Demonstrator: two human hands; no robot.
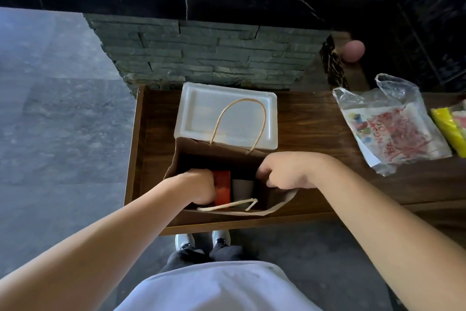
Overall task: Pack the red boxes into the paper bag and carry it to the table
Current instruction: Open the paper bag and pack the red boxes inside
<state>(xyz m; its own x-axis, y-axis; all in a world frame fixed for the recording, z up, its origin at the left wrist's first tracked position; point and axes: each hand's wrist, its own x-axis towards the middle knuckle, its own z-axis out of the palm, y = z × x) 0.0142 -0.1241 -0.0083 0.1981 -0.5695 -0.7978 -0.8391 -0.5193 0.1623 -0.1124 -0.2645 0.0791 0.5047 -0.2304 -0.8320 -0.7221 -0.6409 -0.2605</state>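
A brown paper bag [216, 150] with twisted rope handles stands open on a dark wooden counter [315, 129]. My left hand [201, 187] reaches down inside the bag and grips a red box [223, 188] that stands against the bag's left side. A grey box [242, 188] sits beside the red one in the bag. My right hand [285, 172] pinches the bag's right rim and holds the mouth wide. The far handle stands up; the near handle lies flopped over the front rim.
A white foam tray [196, 114] lies behind the bag against a stone-faced wall. To the right lie a clear plastic bag with red print [393, 121] and a yellow packet [448, 124]. The counter's left edge drops to a grey tiled floor.
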